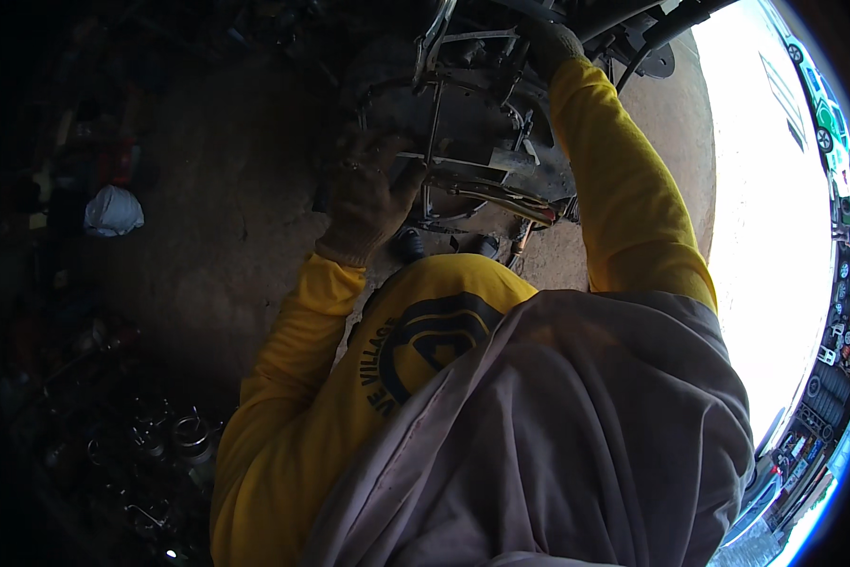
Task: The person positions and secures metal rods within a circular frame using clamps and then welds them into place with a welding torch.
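1. Frame (433, 123) sits ahead of the person, between the hands; whether it rests on the floor (226, 217) I cannot tell. No clamp shows, so a one-sided push might rock it and pinch fingers among the bars.
2. Tube (501, 197), curved and red near one end, crosses the frame's near side; leaning in could catch the shirt (444, 274) on it.
3. Left hand (364, 203), gloved, is at the frame's left side, thumb spread; too dark to tell whether it grips anything. A loose hold there could slip.
4. Right hand (553, 47), gloved, reaches far out among dark bars; its fingers are hidden, so I cannot tell whether it is closed. Such a reach could cost balance.
5. Shoes (411, 244) show just beyond the shirt, near the frame; a dropped part could strike them.
6. Glare (756, 189) at right, against this gloom, could hide sharp edges.
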The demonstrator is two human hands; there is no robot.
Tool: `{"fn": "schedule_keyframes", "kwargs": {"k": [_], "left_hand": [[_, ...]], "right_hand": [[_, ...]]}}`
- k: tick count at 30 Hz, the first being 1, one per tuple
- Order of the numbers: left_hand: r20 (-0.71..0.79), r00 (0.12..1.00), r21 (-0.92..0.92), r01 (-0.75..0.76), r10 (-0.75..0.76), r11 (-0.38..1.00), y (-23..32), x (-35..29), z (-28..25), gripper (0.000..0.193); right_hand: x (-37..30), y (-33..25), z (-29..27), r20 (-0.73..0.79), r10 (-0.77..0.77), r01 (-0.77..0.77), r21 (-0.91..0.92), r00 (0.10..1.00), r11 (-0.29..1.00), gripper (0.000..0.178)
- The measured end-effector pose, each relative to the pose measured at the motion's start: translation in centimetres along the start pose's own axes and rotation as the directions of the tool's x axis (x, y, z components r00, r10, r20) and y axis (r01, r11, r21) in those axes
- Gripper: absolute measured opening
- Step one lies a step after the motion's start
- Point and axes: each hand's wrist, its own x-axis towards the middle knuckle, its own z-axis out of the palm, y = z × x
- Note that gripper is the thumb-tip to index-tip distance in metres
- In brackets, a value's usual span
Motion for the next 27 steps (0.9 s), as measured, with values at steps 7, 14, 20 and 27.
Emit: {"fn": "schedule_keyframes", "kwargs": {"k": [7, 14, 20, 27], "left_hand": [[-0.008, 0.998, 0.076, -0.054, 0.055, 0.996, -0.5, -0.3, 0.7, 0.027], [0.023, 0.986, 0.204, -0.166, 0.165, 0.965, -1.4, -0.7, 1.5, 0.023], [0.024, 0.985, 0.178, -0.174, 0.173, 0.968, -1.8, -0.9, 1.6, 0.028], [-0.006, 0.998, 0.012, 0.066, -0.066, 0.998, -1.4, 0.1, 1.0, 0.028]], "right_hand": [[1.6, 1.7, 2.1, -0.046, -0.171, 0.156, -0.231, 0.984, 0.960, 0.028], [2.5, 3.3, 3.8, -0.057, -0.323, 0.270, -0.422, 0.945, 0.865, 0.026], [3.3, 4.2, 5.1, -0.032, -0.369, 0.294, -0.540, 0.929, 0.788, 0.029], [-1.6, -1.1, 0.9, -0.031, 0.251, -0.140, 0.761, 0.968, 0.634, 0.046]]}}
